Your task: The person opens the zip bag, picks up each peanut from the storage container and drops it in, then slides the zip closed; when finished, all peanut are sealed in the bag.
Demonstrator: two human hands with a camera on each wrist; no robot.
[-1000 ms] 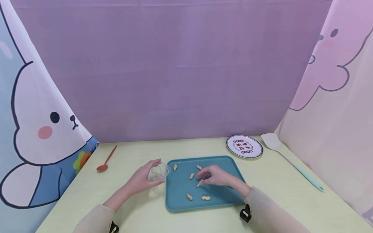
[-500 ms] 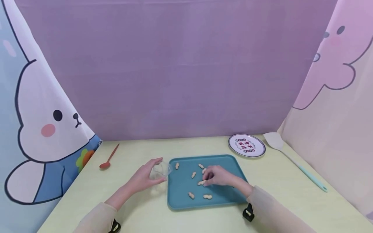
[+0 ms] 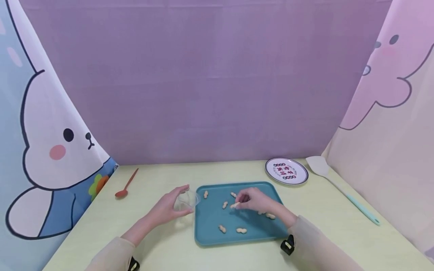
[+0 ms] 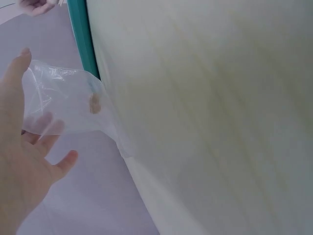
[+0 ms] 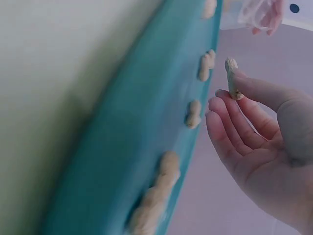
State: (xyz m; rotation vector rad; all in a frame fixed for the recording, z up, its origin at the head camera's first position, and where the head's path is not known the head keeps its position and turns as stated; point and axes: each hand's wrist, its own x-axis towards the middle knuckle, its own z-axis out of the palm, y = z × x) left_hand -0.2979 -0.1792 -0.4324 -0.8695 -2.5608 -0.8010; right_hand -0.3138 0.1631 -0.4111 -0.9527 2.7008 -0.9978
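My left hand (image 3: 166, 205) holds a clear plastic cup (image 3: 185, 198) at the tray's left edge, thumb and fingers around its sides. A tan spot (image 4: 94, 104) shows through the clear wall in the left wrist view. Over the blue-green tray (image 3: 210, 241), my right hand (image 3: 255, 200) pinches an unshelled peanut (image 5: 232, 73) between thumb and fingertips, raised above the tray surface in the right wrist view. Several more peanuts lie scattered on the tray, among them one at the front (image 3: 241, 230) and one at the back left (image 3: 205, 194).
A red spoon (image 3: 122, 193) lies at the far left of the table. At the back right is a white plate (image 3: 295, 180) with red print, and beside it a spatula (image 3: 359, 207) with a mint handle. Curtains (image 3: 203, 94) enclose the table's back and sides.
My right hand reached down to a peanut on the tray, pinched it and lifted it. Peanuts at the tray's right now show beneath the wrist. My left hand keeps the cup in place.
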